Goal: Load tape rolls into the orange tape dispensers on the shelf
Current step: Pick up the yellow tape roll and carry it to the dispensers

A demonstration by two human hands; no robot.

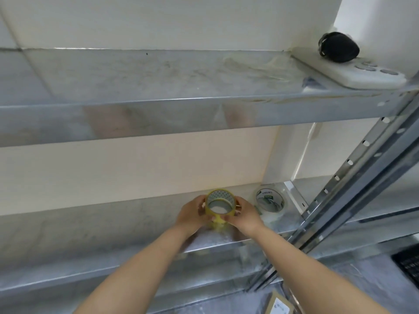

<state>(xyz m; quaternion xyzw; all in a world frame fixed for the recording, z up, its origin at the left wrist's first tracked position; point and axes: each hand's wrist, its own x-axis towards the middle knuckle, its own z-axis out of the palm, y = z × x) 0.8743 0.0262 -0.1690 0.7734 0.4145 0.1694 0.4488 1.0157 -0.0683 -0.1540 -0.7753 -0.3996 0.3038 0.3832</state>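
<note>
A yellowish tape roll (221, 201) is held over the middle metal shelf (113, 223), its open core facing me. My left hand (192, 215) grips its left side and my right hand (243, 215) grips its right side. A loose strip of tape hangs from the roll's lower edge between my thumbs. A second, clear tape roll (269, 199) with a green-and-white label lies on the same shelf just to the right, near the back corner. No orange tape dispenser shows in this view.
The upper metal shelf (158, 87) carries a white power strip (362, 73) with a black plug (339, 49) at its right end. A perforated steel upright (353, 177) runs diagonally on the right. A cardboard box (280, 305) and a dark crate (408, 261) sit below.
</note>
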